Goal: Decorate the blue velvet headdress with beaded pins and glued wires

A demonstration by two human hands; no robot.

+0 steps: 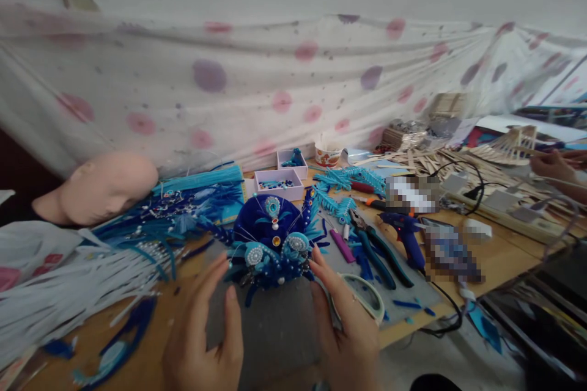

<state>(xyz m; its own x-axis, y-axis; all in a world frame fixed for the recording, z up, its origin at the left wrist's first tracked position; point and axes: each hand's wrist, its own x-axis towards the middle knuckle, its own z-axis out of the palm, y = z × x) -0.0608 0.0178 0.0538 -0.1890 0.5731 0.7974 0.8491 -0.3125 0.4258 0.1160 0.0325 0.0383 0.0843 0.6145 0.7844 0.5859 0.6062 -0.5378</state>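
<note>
A dark blue headdress set with turquoise discs, pearls and feathery trim sits on a grey mat in front of me. My left hand is raised just left of it, fingers stretched out and apart, fingertips close to its lower left edge. My right hand is at its lower right, fingers extended and touching or nearly touching the trim. Neither hand holds anything.
A mannequin head lies at left above blue and white fringe pieces. Pliers, a blue glue gun, a tape roll and small lilac boxes lie around. Another person's hand works among wooden sticks at right.
</note>
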